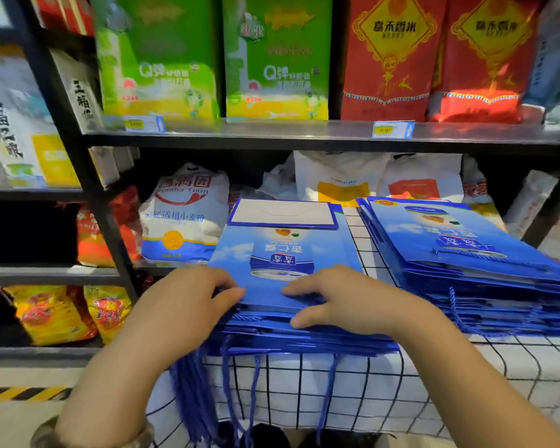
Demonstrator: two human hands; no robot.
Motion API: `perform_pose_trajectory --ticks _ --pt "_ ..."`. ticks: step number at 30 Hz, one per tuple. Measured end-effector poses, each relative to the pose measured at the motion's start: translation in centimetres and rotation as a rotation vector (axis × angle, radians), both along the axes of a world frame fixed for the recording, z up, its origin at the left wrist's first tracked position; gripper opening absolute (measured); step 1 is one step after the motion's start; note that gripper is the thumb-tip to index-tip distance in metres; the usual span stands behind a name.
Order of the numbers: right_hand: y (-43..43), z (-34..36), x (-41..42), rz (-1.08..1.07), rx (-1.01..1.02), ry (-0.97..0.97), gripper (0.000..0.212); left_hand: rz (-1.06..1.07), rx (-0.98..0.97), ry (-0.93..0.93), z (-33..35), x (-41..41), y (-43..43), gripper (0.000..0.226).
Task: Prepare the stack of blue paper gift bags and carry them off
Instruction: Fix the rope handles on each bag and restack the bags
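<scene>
Stack point(232, 253) of blue bags, at near edge of checked desk point(362, 383), beside second stack point(466, 250): left hand point(181, 305) fingers curled over its near-left corner, right hand point(346, 302) fingers flat on top; likely risk on lifting: slick bags fanning apart, dangling cords point(191, 392) snagging.

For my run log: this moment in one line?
left-hand grip: curled round left corner of stack of blue paper gift bags; right-hand grip: flat on top; second blue paper-bag stack: untouched
</scene>
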State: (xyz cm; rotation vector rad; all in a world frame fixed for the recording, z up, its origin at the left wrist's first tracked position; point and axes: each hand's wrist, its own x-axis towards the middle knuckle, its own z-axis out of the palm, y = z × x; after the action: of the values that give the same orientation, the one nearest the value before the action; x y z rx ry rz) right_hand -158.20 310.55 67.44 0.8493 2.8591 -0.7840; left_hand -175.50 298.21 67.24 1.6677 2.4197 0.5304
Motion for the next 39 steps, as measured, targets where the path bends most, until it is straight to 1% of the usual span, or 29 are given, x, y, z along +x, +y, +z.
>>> perform_pose_trajectory --ticks 2,3,5,7,9,10,11,14,16,17,19,21,22,24,25,26,28,29,31,33,34,37,39 --pt "0.4 -0.3 -0.2 -0.024 -0.039 0.009 0.053 -0.027 -0.006 0.028 0.3 -0.6 -0.1 0.011" --pt "0.5 -0.4 -0.3 -0.037 -0.05 0.022 0.053 -0.04 -0.011 0.041 0.5 -0.8 -0.1 0.013" --pt "0.5 -0.7 -0.4 -0.072 -0.065 0.061 0.051 -0.055 -0.015 0.067 0.6 -1.1 0.0 0.024" --pt "0.4 -1.2 -0.4 -0.102 -0.081 0.094 0.05 -0.05 0.011 0.09 0.7 -0.9 0.1 0.026" --pt "0.3 -1.5 -0.4 -0.127 -0.105 0.131 0.05 -0.041 0.108 0.068 0.6 -0.7 0.0 0.017" --pt "0.3 -1.6 -0.4 -0.137 -0.113 0.152 0.049 -0.032 0.169 -0.002 0.7 -0.5 -0.1 0.012" --pt "0.2 -1.6 -0.4 -0.143 -0.111 0.177 0.047 -0.026 0.228 -0.126 0.9 -0.1 0.0 0.01" --pt "-0.3 -1.5 -0.6 -0.151 -0.1 0.337 0.029 -0.048 0.35 -0.7 1.6 1.9 0.2 0.018" --pt "-0.7 -1.6 -0.5 -0.163 -0.176 0.474 0.016 -0.058 0.368 -0.992 1.8 3.2 0.7 0.02" --pt "-0.9 -1.5 -0.4 -0.167 -0.242 0.532 0.014 -0.059 0.377 -1.116 1.7 3.7 1.0 0.02" --pt "-1.2 -1.7 -0.1 -0.16 -0.391 0.617 0.021 -0.054 0.416 -1.423 1.8 4.2 1.8 0.022" --pt "-1.7 -1.7 0.2 -0.133 -0.491 0.676 0.029 -0.047 0.473 -1.753 2.1 4.5 2.5 0.025" --pt "-2.0 -1.8 0.3 -0.118 -0.514 0.692 0.031 -0.042 0.503 -1.869 2.3 4.6 2.8 0.025" --pt "-2.3 -1.8 0.3 -0.086 -0.527 0.684 0.039 -0.011 0.567 -1.976 2.7 5.0 3.5 0.02" --pt "-2.6 -1.8 0.3 -0.069 -0.518 0.667 0.039 0.01 0.598 -1.991 2.8 5.2 3.7 0.02" --pt "-2.9 -1.6 0.3 -0.065 -0.511 0.659 0.033 0.02 0.624 -1.998 2.8 5.3 4.0 0.023" --pt "-3.4 -1.3 0.1 -0.068 -0.536 0.672 0.007 0.01 0.657 -2.0 2.7 5.3 4.5 0.031" --pt "-3.6 -1.2 -0.2 -0.069 -0.546 0.673 0.003 0.004 0.666 -2.0 2.7 5.3 4.7 0.033" --pt "-3.8 -1.2 -0.6 -0.068 -0.517 0.665 0.006 -0.014 0.66 -1.992 2.8 5.4 4.9 0.031" --pt "-3.9 -0.9 -0.8 -0.094 -0.507 0.68 0.016 -0.06 0.602 -1.933 2.8 5.4 4.9 0.032" --pt "-3.8 -0.7 -0.7 -0.115 -0.532 0.704 0.019 -0.092 0.564 -1.855 2.7 5.1 4.7 0.032" --pt "-2.9 0.7 0.2 -0.209 -0.664 0.856 0.02 -0.108 0.469 -1.496 2.5 4.5 3.9 0.025" --pt "-2.0 1.6 0.6 -0.289 -0.724 0.96 0.021 -0.116 0.383 -1.338 2.3 4.7 3.1 0.024"
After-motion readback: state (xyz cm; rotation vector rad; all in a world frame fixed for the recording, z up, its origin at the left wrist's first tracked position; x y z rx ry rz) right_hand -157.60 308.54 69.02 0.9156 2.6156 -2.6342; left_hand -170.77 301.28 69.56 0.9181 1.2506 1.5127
